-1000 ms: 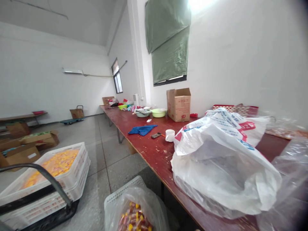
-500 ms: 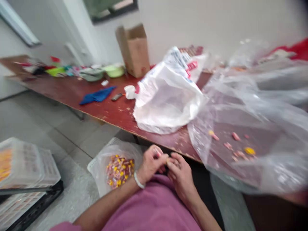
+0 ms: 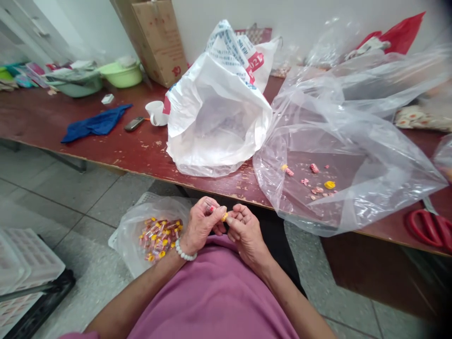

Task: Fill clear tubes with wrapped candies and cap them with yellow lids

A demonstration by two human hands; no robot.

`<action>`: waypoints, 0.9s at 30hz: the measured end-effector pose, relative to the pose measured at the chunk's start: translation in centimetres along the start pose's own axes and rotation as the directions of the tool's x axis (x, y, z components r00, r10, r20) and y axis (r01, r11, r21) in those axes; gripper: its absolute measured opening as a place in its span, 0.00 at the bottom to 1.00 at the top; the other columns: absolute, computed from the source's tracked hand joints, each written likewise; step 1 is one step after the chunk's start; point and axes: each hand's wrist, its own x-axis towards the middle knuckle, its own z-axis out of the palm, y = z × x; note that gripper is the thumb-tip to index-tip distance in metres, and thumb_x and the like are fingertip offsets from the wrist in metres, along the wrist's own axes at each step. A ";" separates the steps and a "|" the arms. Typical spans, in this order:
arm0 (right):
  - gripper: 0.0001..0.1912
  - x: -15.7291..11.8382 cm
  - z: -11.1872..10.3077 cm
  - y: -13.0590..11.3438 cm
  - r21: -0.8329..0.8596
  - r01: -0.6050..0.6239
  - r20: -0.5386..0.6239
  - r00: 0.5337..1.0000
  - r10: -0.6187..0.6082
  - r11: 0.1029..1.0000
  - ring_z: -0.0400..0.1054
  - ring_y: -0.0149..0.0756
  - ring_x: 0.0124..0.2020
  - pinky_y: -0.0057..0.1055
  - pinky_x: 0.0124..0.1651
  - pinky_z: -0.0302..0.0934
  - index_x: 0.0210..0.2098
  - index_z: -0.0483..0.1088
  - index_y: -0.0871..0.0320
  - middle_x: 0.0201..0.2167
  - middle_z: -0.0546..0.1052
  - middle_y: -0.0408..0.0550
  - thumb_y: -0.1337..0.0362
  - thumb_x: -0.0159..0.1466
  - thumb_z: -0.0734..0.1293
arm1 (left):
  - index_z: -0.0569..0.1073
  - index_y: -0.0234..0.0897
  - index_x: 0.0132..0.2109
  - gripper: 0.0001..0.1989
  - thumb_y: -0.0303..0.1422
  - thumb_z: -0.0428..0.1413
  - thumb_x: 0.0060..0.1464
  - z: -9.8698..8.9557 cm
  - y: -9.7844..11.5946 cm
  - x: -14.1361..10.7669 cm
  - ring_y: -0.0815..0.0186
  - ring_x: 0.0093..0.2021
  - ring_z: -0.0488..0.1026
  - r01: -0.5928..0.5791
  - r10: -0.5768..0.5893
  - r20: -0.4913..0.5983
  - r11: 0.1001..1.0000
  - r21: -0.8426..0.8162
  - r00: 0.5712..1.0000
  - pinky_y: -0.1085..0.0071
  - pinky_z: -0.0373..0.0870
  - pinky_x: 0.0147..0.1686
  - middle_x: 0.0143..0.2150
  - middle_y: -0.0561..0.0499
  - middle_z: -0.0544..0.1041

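View tilted lower | hands [image 3: 203, 226] pinching wrapped candy [image 3: 223, 216] together

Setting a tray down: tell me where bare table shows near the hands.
Bare red tabletop runs along the front edge, between the blue cloth and the white plastic bag. Crowded to the right: the clear plastic bag covers the table beyond the left hand and right hand.
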 end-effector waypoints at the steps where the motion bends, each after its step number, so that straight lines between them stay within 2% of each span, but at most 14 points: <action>1: 0.18 0.0 0.0 0.0 0.005 0.002 -0.004 1.000 -0.002 1.000 0.51 0.16 0.12 0.17 0.15 0.45 0.36 0.60 0.57 0.23 0.71 0.36 0.68 0.51 0.72 | 0.62 0.37 0.35 0.16 0.40 0.60 0.50 0.1 0.0 0.0 0.69 0.17 0.70 0.001 -0.001 0.003 1.000 -0.002 1.000 0.77 0.67 0.15 0.19 0.57 0.71; 16: 0.16 -0.2 -0.6 -0.1 0.015 0.005 -0.022 1.000 -0.004 1.000 0.49 0.15 0.12 0.16 0.15 0.44 0.34 0.60 0.57 0.24 0.71 0.35 0.69 0.51 0.71 | 0.62 0.37 0.35 0.16 0.41 0.60 0.49 0.5 0.0 0.1 0.67 0.16 0.70 0.041 -0.041 -0.007 0.999 -0.011 0.999 0.76 0.66 0.13 0.19 0.56 0.72; 22: 0.19 -0.6 -1.6 -0.6 0.021 0.033 -0.102 0.994 -0.031 0.999 0.46 0.13 0.11 0.16 0.14 0.44 0.35 0.61 0.56 0.24 0.70 0.33 0.68 0.49 0.73 | 0.63 0.37 0.35 0.16 0.41 0.61 0.48 -0.7 0.3 0.8 0.67 0.16 0.69 0.006 -0.013 -0.135 0.998 -0.057 0.991 0.77 0.65 0.13 0.17 0.58 0.69; 25: 0.19 -0.5 -1.5 -1.5 0.003 0.051 -0.105 0.993 -0.050 0.999 0.47 0.14 0.11 0.17 0.14 0.46 0.35 0.61 0.56 0.25 0.69 0.34 0.67 0.49 0.73 | 0.63 0.37 0.36 0.16 0.42 0.60 0.49 0.1 0.5 1.5 0.67 0.16 0.70 0.050 -0.057 -0.065 0.993 -0.107 0.996 0.76 0.65 0.13 0.18 0.57 0.69; 27: 0.19 -0.1 -1.5 -2.8 -0.012 0.118 -0.138 0.983 -0.119 0.993 0.46 0.14 0.12 0.17 0.14 0.47 0.35 0.61 0.56 0.25 0.69 0.33 0.66 0.48 0.73 | 0.63 0.37 0.36 0.16 0.42 0.59 0.50 1.2 0.8 2.1 0.67 0.17 0.70 0.078 -0.085 -0.029 0.982 -0.170 0.996 0.76 0.65 0.14 0.19 0.57 0.69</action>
